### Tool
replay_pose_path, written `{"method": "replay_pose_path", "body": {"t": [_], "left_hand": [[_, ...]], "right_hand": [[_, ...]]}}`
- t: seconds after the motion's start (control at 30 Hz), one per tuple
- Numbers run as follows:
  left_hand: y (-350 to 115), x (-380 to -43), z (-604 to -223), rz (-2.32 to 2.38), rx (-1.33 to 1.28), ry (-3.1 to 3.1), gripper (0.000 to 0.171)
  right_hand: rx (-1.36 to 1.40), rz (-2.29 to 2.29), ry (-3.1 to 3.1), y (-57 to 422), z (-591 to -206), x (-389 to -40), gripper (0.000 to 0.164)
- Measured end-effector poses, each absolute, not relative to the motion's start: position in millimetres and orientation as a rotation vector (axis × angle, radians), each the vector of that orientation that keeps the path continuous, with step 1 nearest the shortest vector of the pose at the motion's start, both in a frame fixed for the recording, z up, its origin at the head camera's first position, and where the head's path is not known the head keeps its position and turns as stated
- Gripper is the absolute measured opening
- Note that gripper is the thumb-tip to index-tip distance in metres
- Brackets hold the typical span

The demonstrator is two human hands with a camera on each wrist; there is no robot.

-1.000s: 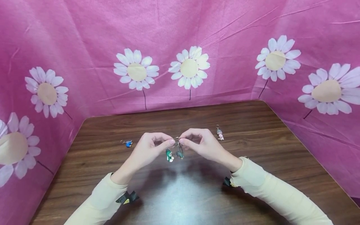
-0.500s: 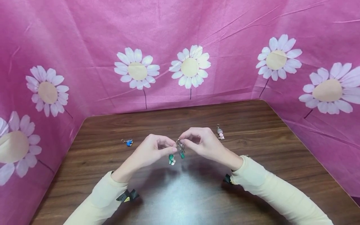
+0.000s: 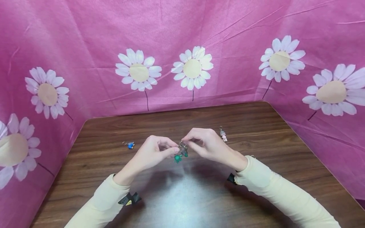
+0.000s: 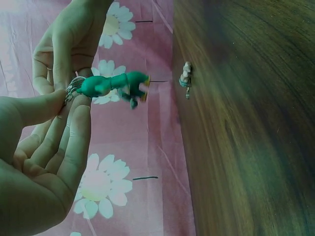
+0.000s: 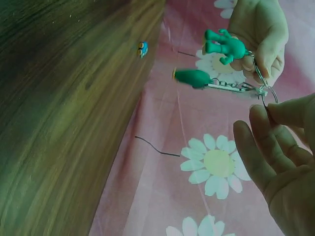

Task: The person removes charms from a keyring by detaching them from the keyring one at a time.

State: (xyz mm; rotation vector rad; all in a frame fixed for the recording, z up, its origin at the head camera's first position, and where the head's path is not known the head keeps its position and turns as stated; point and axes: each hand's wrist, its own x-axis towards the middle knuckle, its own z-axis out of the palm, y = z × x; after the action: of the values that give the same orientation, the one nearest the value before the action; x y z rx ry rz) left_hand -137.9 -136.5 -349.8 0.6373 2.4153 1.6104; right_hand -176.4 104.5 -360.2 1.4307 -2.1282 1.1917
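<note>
Metal rings (image 5: 262,91): being held up above the wooden table (image 3: 94,158), between both hands; how they are being linked cannot be told.
Left hand (image 3: 151,155): metal is being pinched between thumb and fingers.
Right hand (image 3: 209,145): a ring's edge is being pinched by thumb and fingertips, just beside the left hand.
Green figures (image 5: 225,45): being suspended from the rings, near each other; a flat metal piece (image 5: 224,88) is being carried beside one.
Drop risk: a slip is being judged possible, since thin wire is being gripped only by fingertips; a fall onto the wood would likely follow.
Snag risk: the wrong loop could be caught, as the metal is being crowded into one small bunch.
Blue figure (image 3: 131,145): being supported by the table, near the left hand's outer side.
Pink-and-grey figure (image 3: 223,136): likewise being supported, just past the right hand; a brush by that hand could nudge it.
In the way: the bunch is being partly covered by fingers; the gap below is being taken up by the dangling figures.
</note>
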Motion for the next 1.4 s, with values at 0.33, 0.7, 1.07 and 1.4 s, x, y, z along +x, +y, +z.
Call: {"method": "replay_pose_path", "body": {"t": [0.33,0.7,1.07,1.4], "left_hand": [[-135.4,-139.1,-353.8,1.587,0.632,2.450,0.006],[-131.6,-141.1,-358.7,1.595,0.622,2.404,0.012],[-124.3,-140.6,-359.4,1.825,0.588,2.389,0.012],[-122.8,-140.1,-356.2,1.886,0.553,2.384,0.014]], "right_hand": [[1.571,1.011,-2.115,107.3,-361.7,-177.2,0.020],[1.395,1.288,-2.204,104.8,-368.2,-173.5,0.013],[1.023,2.084,-2.388,106.0,-373.9,-172.8,0.008],[1.052,2.276,-2.292,106.8,-370.3,-173.2,0.011]]}}
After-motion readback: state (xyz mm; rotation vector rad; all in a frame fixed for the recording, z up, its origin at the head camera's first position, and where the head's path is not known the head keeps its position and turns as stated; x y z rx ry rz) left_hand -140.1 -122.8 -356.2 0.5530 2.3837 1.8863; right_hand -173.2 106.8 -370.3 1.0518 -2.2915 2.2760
